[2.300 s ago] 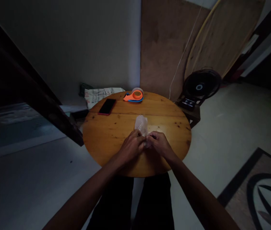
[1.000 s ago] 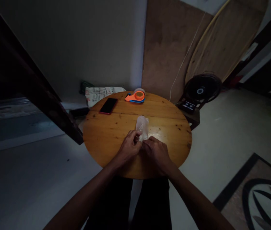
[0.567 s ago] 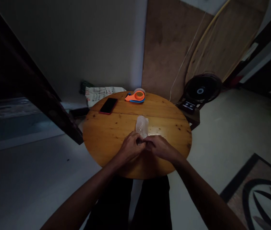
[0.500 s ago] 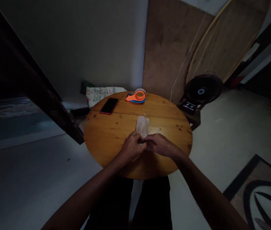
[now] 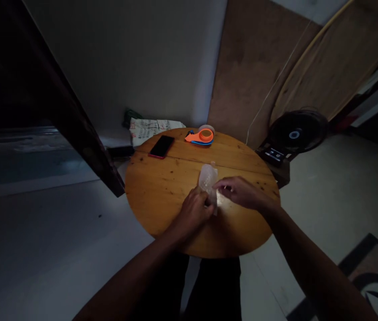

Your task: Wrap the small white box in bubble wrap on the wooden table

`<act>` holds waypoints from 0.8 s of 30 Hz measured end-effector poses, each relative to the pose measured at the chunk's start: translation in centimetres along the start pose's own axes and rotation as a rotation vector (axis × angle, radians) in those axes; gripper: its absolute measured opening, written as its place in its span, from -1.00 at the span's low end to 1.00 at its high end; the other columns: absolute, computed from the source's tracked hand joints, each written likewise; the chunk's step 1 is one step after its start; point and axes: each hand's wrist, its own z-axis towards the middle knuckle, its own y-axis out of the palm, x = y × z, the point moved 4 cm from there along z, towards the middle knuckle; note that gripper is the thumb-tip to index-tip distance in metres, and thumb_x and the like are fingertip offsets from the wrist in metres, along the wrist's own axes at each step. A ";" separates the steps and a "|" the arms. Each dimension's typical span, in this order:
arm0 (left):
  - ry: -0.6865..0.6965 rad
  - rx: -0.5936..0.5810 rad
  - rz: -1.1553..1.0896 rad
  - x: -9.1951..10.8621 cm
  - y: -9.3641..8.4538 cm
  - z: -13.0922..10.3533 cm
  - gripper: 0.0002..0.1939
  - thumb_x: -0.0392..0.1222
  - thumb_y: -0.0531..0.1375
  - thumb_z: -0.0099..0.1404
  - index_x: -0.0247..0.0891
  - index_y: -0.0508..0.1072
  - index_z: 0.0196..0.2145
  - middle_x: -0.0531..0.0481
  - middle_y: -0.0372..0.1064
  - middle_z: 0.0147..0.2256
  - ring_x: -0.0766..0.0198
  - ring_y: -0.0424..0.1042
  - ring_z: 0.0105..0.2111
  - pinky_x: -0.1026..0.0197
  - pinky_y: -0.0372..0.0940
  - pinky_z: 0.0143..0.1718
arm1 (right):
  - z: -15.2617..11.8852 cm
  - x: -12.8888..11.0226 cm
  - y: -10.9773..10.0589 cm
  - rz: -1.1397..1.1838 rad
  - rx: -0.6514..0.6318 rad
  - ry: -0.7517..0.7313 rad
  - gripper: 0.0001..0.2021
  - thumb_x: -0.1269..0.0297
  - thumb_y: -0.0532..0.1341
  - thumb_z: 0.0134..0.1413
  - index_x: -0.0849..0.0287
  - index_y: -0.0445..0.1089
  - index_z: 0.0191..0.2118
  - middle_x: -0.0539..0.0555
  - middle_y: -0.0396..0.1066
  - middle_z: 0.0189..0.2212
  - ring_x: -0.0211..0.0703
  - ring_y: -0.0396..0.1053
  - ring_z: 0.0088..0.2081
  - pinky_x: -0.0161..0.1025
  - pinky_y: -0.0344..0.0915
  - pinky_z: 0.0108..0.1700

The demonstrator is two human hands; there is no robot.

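Note:
A clear bubble-wrap bundle [image 5: 208, 176] lies lengthwise on the round wooden table [image 5: 162, 187], its far end loose and crinkled. My left hand [image 5: 197, 206] grips the near left part of the bundle with curled fingers, which hide some of it. To the right, my right hand [image 5: 237, 191] hovers with its fingers bent and somewhat apart; its fingertips reach the right edge of the wrap. I see nothing held in that hand. Whatever is inside the wrap cannot be made out.
Toward the back of the table are an orange and blue tape dispenser [image 5: 201, 136] and a red-edged phone [image 5: 161, 146]. A dark fan [image 5: 294, 133] stands beyond the right edge. A printed sack [image 5: 155, 126] sits behind the table by the wall.
My right hand has come away from my left hand, moving right and a little farther out along the wrap. My left hand stays on the bundle. The whole view has shifted slightly.

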 end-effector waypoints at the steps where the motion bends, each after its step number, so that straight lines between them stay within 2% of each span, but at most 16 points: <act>1: 0.013 0.000 -0.005 0.0 0.1 -0.1 -0.90 -0.31 0.17 0.13 -0.26 0.38 -0.53 -0.01 0.30 -0.38 0.25 0.33 -0.29 0.22 0.24 -0.22 | 0.2 0.4 -0.7 -0.027 0.082 0.012 -0.70 0.46 0.10 0.04 0.15 0.52 -0.17 0.07 0.53 -0.30 -0.20 0.41 -0.32 -0.30 0.24 -0.26; 3: 0.041 0.001 -0.010 -0.1 0.2 -0.3 -0.93 -0.33 0.17 0.13 -0.26 0.39 -0.49 -0.02 0.31 -0.34 0.23 0.33 -0.25 0.21 0.26 -0.19 | 0.7 0.7 -1.6 -0.111 0.189 -0.017 -0.66 0.46 0.08 0.06 0.14 0.49 -0.09 0.11 0.49 -0.18 -0.16 0.41 -0.22 -0.27 0.26 -0.18; 4: 0.057 0.001 -0.015 -0.1 0.2 -0.4 -0.95 -0.33 0.17 0.14 -0.26 0.39 -0.47 -0.03 0.31 -0.31 0.22 0.33 -0.23 0.19 0.27 -0.17 | 1.1 0.5 -1.7 -0.156 0.186 -0.066 -0.65 0.48 0.07 0.06 0.13 0.49 -0.09 0.12 0.47 -0.12 -0.15 0.40 -0.15 -0.25 0.27 -0.13; 6: 0.096 0.020 -0.036 -0.1 0.2 -0.6 -0.97 -0.33 0.16 0.16 -0.26 0.40 -0.42 -0.07 0.31 -0.19 0.20 0.32 -0.15 0.18 0.27 -0.10 | 2.1 0.1 -1.3 -0.251 0.115 -0.161 -0.66 0.49 0.08 0.05 0.10 0.52 -0.14 0.12 0.40 -0.03 -0.10 0.35 -0.04 -0.22 0.25 -0.05; 8: 0.135 0.031 -0.064 -0.1 0.1 -0.5 -0.97 -0.34 0.16 0.17 -0.27 0.39 -0.42 -0.09 0.29 -0.11 0.19 0.31 -0.09 0.17 0.25 -0.05 | 3.0 -0.1 -0.9 -0.340 0.063 -0.168 -0.73 0.45 0.11 0.05 0.10 0.54 -0.24 0.12 0.36 0.03 -0.04 0.30 0.03 -0.18 0.23 0.00; 12: 0.154 -0.027 -0.045 -0.2 0.3 0.0 -0.91 -0.34 0.17 0.15 -0.26 0.34 -0.49 -0.03 0.34 -0.26 0.20 0.32 -0.18 0.17 0.25 -0.10 | 3.8 0.0 -0.8 -0.454 0.043 -0.116 -0.82 0.41 0.15 0.05 0.14 0.53 -0.35 0.13 0.25 0.15 0.04 0.27 0.06 -0.10 0.20 0.04; 15: 0.144 -0.070 -0.012 -0.3 0.3 0.4 -0.89 -0.34 0.18 0.13 -0.25 0.31 -0.51 -0.01 0.33 -0.33 0.19 0.32 -0.23 0.16 0.26 -0.16 | 4.3 0.4 -0.8 -0.469 0.034 -0.124 -0.79 0.41 0.13 0.09 0.13 0.53 -0.32 0.15 0.17 0.21 0.07 0.24 0.09 -0.05 0.18 0.05; 18: 0.139 -0.056 -0.024 -0.2 0.2 0.3 -0.88 -0.36 0.17 0.14 -0.24 0.31 -0.51 -0.01 0.32 -0.34 0.20 0.33 -0.24 0.17 0.27 -0.15 | 5.2 1.0 -0.1 -0.469 0.020 -0.149 -0.79 0.38 0.13 0.10 0.11 0.55 -0.30 0.16 0.20 0.19 0.10 0.22 0.10 -0.03 0.15 0.07; 21: 0.170 -0.004 -0.094 0.1 -0.2 -0.1 -0.93 -0.34 0.16 0.19 -0.23 0.38 -0.33 -0.06 0.32 -0.15 0.21 0.34 -0.13 0.19 0.28 -0.08 | 6.1 1.7 1.2 -0.463 -0.005 -0.173 -0.85 0.29 0.23 0.04 0.12 0.56 -0.28 0.19 0.21 0.18 0.13 0.18 0.14 -0.01 0.10 0.11; 24: 0.256 -0.026 -0.091 0.5 -0.5 -0.4 -0.75 -0.32 0.14 0.24 -0.20 0.38 -0.10 -0.08 0.26 0.04 0.17 0.27 0.05 0.16 0.22 0.07 | 6.1 2.3 2.2 -0.407 0.014 -0.199 -0.82 0.25 0.29 -0.01 0.10 0.55 -0.24 0.18 0.16 0.22 0.14 0.08 0.21 0.01 0.02 0.17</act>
